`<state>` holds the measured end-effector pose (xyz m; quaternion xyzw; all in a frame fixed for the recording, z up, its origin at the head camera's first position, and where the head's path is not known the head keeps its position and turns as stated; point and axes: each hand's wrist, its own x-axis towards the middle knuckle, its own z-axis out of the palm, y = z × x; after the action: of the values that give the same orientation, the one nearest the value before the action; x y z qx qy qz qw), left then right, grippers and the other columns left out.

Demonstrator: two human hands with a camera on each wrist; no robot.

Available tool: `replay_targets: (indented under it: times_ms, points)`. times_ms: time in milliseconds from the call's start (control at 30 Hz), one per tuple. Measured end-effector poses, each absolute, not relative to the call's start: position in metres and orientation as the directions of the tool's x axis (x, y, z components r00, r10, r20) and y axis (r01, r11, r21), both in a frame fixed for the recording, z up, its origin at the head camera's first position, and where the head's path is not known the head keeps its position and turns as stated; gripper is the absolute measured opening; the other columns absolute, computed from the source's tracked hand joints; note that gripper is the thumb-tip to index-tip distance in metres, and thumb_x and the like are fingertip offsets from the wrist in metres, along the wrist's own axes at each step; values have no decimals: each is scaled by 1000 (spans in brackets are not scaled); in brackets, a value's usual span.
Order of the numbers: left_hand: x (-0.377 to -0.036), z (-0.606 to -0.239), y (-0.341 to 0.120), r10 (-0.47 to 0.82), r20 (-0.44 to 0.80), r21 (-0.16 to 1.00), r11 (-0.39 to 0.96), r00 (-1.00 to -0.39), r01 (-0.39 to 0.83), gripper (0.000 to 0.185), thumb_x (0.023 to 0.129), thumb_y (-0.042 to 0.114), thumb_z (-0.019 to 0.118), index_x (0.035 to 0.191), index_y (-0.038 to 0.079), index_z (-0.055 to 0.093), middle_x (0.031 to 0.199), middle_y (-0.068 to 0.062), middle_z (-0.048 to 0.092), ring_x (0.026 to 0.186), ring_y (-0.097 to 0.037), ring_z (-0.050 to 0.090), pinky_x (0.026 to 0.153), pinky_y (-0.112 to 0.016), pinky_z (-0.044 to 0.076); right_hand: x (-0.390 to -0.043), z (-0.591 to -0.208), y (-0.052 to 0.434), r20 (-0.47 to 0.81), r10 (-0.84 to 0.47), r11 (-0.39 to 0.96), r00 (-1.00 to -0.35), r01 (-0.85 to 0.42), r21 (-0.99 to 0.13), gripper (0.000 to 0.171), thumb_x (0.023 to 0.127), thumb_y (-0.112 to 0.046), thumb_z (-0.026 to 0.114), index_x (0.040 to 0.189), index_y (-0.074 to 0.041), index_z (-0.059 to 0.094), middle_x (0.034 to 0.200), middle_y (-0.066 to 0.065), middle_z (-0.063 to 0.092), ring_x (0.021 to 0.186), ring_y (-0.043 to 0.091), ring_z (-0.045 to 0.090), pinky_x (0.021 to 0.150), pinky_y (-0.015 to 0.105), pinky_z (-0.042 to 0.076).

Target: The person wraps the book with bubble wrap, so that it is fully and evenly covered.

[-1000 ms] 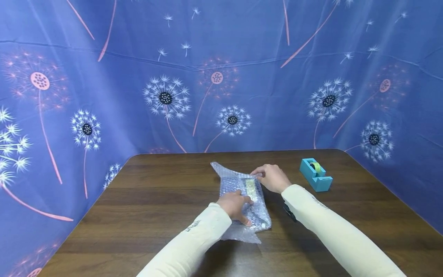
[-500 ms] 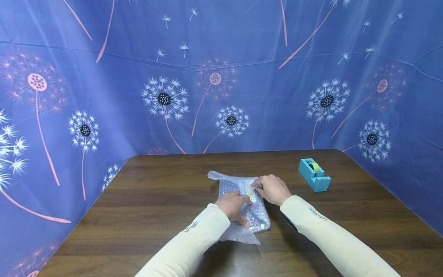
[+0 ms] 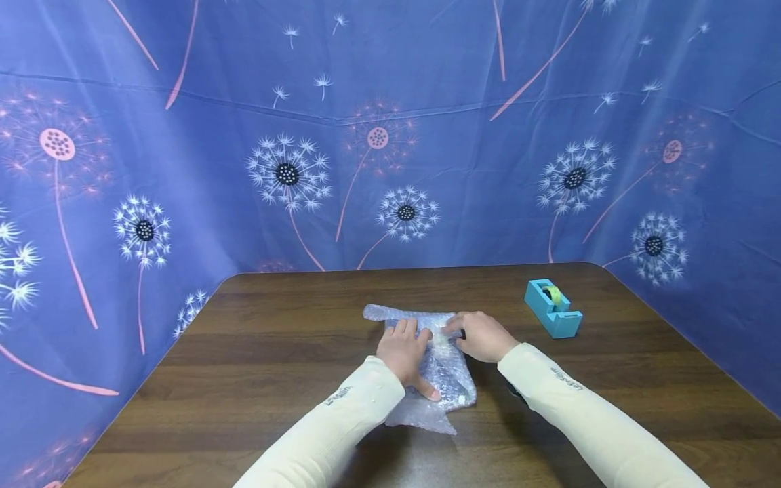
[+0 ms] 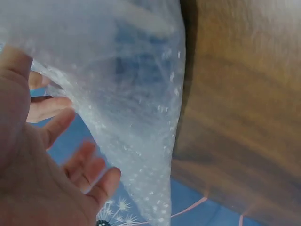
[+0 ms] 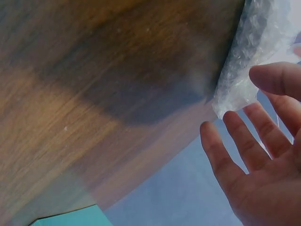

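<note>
A package in bubble wrap (image 3: 448, 379) lies on the table, its far flap (image 3: 381, 312) folded over toward the near side and a loose corner sticking out at the near end. My left hand (image 3: 403, 351) rests on the left part of the wrap with its fingers spread. In the left wrist view, the left fingers (image 4: 104, 186) extend beside the wrap's edge. My right hand (image 3: 482, 335) touches the folded flap near the far right corner with its fingertips. The right wrist view shows the other right fingers (image 5: 244, 139) stretched out, with the thumb beside the wrap. The wrapped item is barely visible.
A turquoise tape dispenser (image 3: 552, 310) with a yellow-green roll of tape stands at the back right of the brown wooden table (image 3: 274, 352). Behind the table hangs a blue dandelion-print curtain (image 3: 342, 169).
The far flap has come down onto the package, carried nearer by my right hand. My left hand has moved slightly away from me along the wrap. The dispenser stays put.
</note>
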<state>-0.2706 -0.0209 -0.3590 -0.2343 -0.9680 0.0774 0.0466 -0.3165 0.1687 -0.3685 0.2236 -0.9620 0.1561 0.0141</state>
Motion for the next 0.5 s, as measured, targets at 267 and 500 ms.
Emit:
replay_targets:
  times_ms: [267,500]
  points:
    - [-268,-345,-21,361,-93,-179,911,-928,372,119,60,78,80,160,41,29,165,-22,22,154,-35,15,124,-41,16,-315,-367,170,23,-420,863,-907,-407,-300,39,90,3,69,127,-8,73,139,18,60,131,44,52,105,59,44]
    - [-271,-349,-26,372,-119,-48,924,-920,380,108,64,71,84,156,36,40,156,-22,40,144,-41,38,118,-44,31,-314,-366,170,15,-426,864,-905,-411,-291,41,90,3,69,128,-11,72,140,16,60,133,44,51,106,61,42]
